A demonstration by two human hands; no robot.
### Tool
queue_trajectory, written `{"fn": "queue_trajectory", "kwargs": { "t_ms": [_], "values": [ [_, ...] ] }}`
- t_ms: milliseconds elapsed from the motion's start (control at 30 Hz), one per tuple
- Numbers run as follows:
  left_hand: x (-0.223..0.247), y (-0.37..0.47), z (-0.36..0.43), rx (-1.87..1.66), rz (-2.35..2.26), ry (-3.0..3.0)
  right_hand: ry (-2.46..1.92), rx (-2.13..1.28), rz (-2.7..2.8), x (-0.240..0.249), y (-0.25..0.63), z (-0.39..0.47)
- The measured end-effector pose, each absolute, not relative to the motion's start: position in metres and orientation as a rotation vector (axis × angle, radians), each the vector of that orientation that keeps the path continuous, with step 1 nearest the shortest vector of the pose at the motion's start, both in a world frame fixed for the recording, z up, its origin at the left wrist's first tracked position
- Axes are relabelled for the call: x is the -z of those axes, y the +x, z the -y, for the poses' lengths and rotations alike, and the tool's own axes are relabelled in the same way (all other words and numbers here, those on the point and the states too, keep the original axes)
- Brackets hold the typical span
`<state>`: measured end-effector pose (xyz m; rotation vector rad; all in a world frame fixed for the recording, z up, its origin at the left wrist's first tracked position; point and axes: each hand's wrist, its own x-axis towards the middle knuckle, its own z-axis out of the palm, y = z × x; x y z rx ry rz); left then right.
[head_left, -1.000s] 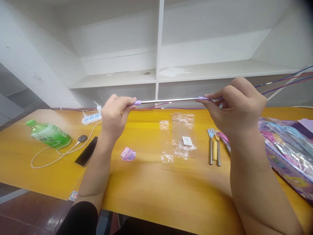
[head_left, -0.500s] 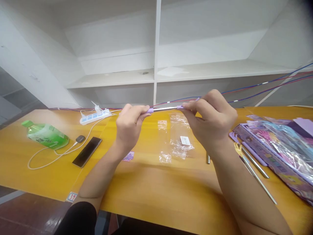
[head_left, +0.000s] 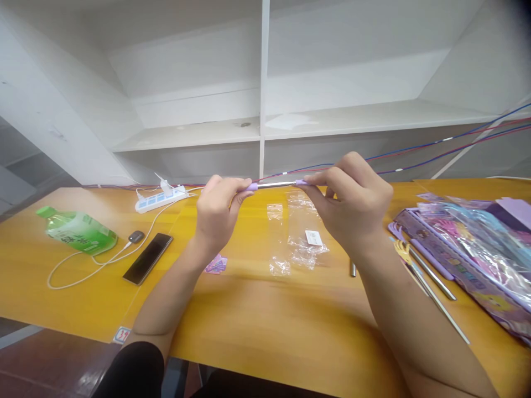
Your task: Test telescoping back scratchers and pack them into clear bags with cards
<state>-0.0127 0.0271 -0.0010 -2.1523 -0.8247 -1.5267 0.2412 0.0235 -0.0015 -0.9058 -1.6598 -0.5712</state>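
A thin silver rod with purple ends (head_left: 276,184) is held level above the table between both hands. My left hand (head_left: 219,207) pinches its left purple end, and my right hand (head_left: 352,199) pinches the right one. Below the rod, clear plastic sleeves (head_left: 279,240) lie on the wood, one bearing a white label (head_left: 314,238). Small purple cards (head_left: 216,264) rest beside my left wrist. The tip of another metal tube (head_left: 353,268) shows next to my right forearm.
Right: a purple box (head_left: 464,265) of wrapped items, with yellow and purple hand-shaped pieces (head_left: 402,250) and metal rods beside it. Left: a green bottle (head_left: 78,229), a black phone (head_left: 147,258), a cable and a power strip (head_left: 161,198). White shelving (head_left: 262,83) stands behind the table.
My right hand has shifted slightly left, and the bare silver stretch between the purple ends looks a little shorter. My left hand has barely moved and keeps its pinch.
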Motion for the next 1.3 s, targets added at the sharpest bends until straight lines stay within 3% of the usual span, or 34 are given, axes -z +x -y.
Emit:
{"fn": "queue_trajectory", "kwargs": {
  "t_ms": [867,1300],
  "values": [
    [-0.024,-0.047,-0.031,1.342,0.793,-2.166,-0.916,0.891,1.733,-0.001,0.24,-0.022],
    [-0.043,-0.108,-0.038,1.468,0.843,-1.923,-0.72,0.903,1.626,-0.034,0.335,-0.031]
  ]
}}
